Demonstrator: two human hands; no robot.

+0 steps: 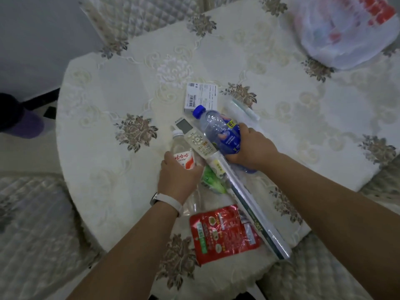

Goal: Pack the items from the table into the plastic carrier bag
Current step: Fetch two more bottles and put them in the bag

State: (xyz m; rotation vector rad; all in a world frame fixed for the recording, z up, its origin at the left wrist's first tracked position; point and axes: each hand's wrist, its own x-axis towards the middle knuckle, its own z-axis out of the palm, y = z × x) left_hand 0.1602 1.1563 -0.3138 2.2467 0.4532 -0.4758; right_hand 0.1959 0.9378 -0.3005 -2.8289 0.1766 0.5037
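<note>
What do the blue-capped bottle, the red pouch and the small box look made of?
Blue-capped bottle: clear glossy plastic, see-through above the label. Red pouch: shiny plastic film, probably; glints and wrinkles. Small box: matte white cardboard, likely, with barcode.

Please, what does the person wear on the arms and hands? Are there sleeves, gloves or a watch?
No sleeves are in view and neither hand has a glove. The left hand has a white band at its wrist, with a dark, shiny watch-like body on its outer side. The right hand shows no ring, band or watch.
</note>
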